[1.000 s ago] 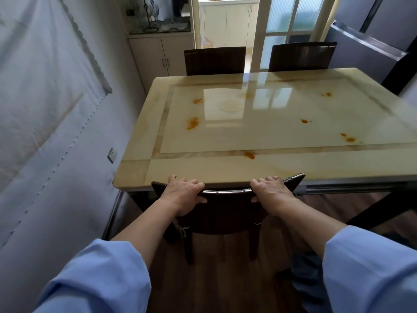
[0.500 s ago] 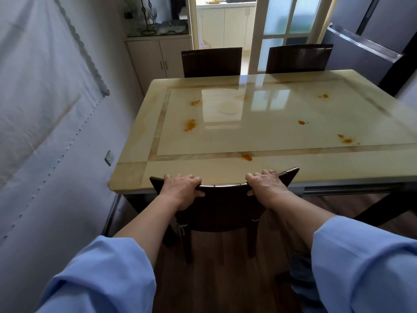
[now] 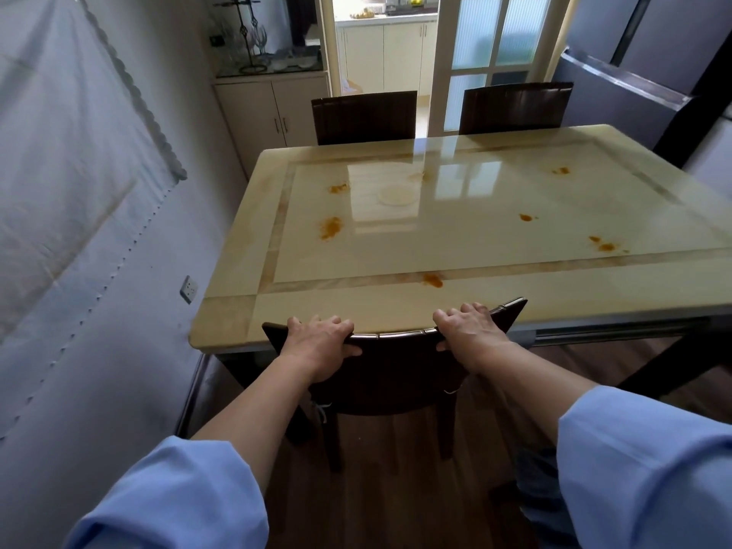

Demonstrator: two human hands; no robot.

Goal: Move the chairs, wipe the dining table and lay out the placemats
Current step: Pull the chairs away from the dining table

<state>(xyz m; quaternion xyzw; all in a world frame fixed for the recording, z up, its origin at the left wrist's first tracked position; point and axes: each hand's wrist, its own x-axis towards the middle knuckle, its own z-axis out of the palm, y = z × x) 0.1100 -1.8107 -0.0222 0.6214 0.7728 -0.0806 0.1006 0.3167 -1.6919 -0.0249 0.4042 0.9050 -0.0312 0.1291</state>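
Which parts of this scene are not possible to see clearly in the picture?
- Seat of the dark wooden chair: head view, hidden behind its backrest and under the glossy beige marble table.
- Table's right end: cut off by the frame edge.
- Fingertips of left hand and right hand: curled over the backrest.

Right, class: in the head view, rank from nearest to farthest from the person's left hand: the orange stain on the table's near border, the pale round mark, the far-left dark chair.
1. Orange border stain, just right.
2. Pale round mark, mid-table.
3. Far-left dark chair, opposite side.
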